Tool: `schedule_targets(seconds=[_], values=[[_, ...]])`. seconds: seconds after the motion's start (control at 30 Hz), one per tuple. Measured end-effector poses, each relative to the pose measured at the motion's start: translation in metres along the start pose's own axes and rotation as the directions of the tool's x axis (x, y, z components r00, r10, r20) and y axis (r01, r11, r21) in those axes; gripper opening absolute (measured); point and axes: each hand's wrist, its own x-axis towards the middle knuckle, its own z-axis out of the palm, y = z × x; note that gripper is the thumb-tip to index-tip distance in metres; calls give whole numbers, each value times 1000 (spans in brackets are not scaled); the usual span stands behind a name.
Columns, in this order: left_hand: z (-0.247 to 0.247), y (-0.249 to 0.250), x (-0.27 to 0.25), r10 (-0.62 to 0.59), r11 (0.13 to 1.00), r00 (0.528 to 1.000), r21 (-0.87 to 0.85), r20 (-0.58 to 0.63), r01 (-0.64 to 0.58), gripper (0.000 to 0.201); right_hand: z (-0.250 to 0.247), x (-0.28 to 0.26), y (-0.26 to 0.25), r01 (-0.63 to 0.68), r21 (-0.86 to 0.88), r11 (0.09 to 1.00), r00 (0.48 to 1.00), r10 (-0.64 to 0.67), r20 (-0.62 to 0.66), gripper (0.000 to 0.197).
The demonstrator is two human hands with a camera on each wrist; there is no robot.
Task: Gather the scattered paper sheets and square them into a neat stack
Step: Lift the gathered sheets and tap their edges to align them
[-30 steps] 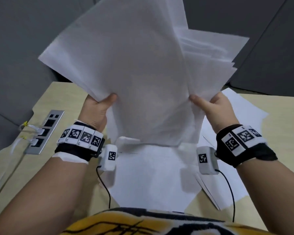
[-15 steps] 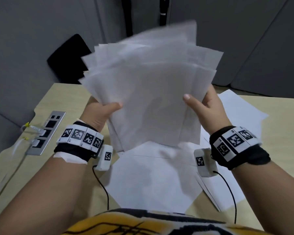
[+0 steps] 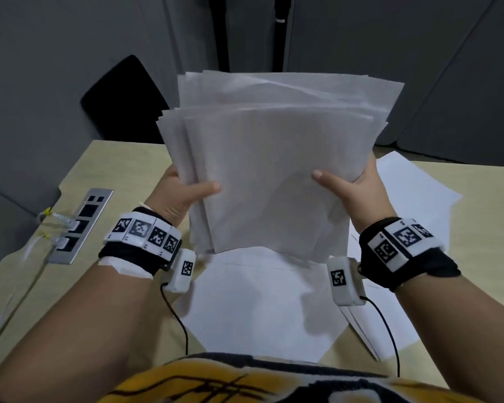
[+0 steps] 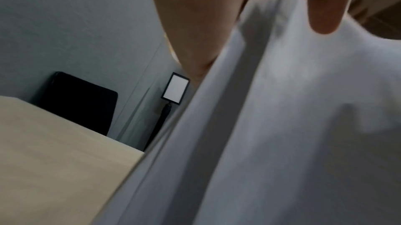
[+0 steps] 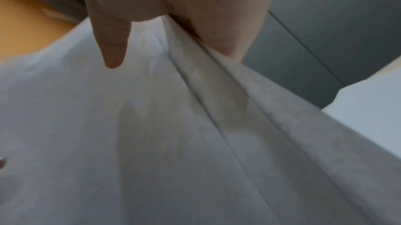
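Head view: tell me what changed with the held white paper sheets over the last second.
The bundle of white paper sheets, widely fanned and skewed a second ago, has turned upright and drawn together, though its top edges remain staggered. The left hand and right hand shifted from its lower part to its side edges. Both hands kept their grip throughout. The loose white sheets on the beige table stayed put.

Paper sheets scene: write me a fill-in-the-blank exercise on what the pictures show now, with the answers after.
1. The bundle of sheets is gripped by ____ hands, the left hand and the right hand.
2. The top edges of the held sheets are ____, not flush.
3. More loose sheets lie on the ____.
4. Each ____ presses on the sheet facing the person.

Answers: both; staggered; table; thumb
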Motion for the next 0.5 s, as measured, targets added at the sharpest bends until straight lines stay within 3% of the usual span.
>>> schedule_targets(seconds=[0.07,0.17,0.23,0.33,0.4,0.5], values=[[10,-5,-1,-9,995,1000,100,-3,10,55,9,-2,2,-9,-96,995,999,14,49,49],[24,-4,2,44,985,986,170,-158,-16,31,18,-3,-3,42,-198,979,999,-44,-4,17],[23,4,6,95,991,966,113,-241,-69,27,16,-1,-11,87,-79,993,993,-92,-70,21],[12,8,7,166,986,958,55,-234,-158,45,4,1,-12,161,79,984,978,-148,-147,47],[11,3,6,147,989,966,67,-211,-136,55,1,0,-7,129,51,990,984,-121,-131,56],[22,-6,3,106,982,977,174,-186,-74,37,10,-2,4,58,-71,996,998,-60,-30,44]])
